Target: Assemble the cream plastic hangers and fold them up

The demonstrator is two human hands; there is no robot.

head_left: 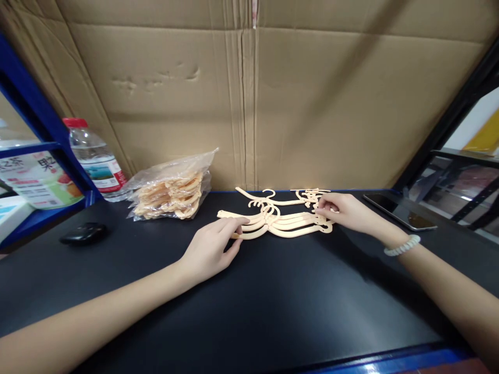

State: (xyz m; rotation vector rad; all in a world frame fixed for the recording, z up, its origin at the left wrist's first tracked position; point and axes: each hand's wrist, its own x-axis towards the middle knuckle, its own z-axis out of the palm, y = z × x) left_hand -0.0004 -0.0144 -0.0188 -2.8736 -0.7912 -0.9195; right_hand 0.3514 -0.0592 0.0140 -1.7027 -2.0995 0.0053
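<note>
A row of cream plastic clothes hangers lies overlapped on the black desk, hooks pointing toward the back. My left hand has its thumb and fingers closed on the left end of the front hangers. At the right ends, my right hand pinches a hanger end with bent fingers; its fingertips partly cover the pieces there. Just behind the row is another cream hanger. Small cream pieces of unclear shape lie beside it, near my right fingers.
A clear plastic bag of cream hangers stands at the back left, with a water bottle beside it. A black mouse sits at the left, a phone at the right. Cardboard walls the desk's back.
</note>
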